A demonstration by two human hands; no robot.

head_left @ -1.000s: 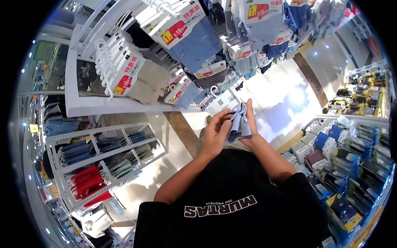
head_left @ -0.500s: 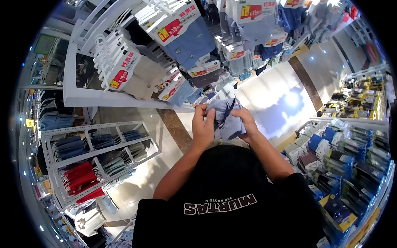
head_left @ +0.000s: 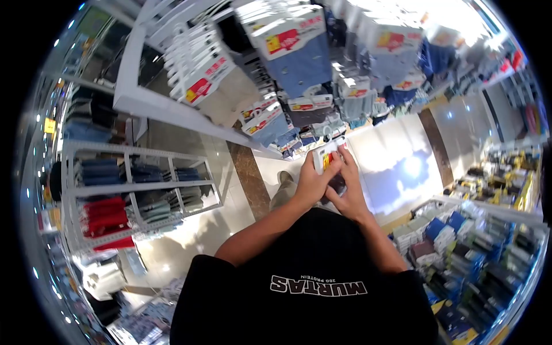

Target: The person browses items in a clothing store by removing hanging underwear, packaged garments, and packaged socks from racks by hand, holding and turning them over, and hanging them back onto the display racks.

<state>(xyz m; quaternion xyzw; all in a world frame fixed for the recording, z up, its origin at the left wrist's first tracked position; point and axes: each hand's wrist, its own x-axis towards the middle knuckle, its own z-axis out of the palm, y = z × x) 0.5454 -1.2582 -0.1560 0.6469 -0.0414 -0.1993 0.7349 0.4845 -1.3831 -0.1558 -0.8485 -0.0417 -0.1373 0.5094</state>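
Observation:
Between my two hands, in front of my waist, is a small garment on a white header card. The card bears a red and yellow price label, and a dark patch of the garment shows below it. My left hand grips the left side, its thumb lying across the card. On the other side my right hand is closed around the right edge, with its fingers near the top of the card. Much of the garment is hidden behind my fingers.
Carded garments hang in rows on a white rack ahead. Folded clothes fill a white divided shelf to the left. Packaged goods crowd the right side. Tiled floor lies beyond my hands.
My hands have come closer together. The bunched grey-blue cloth that showed between them is now mostly covered, and the white card with its label faces up. The view has shifted slightly.

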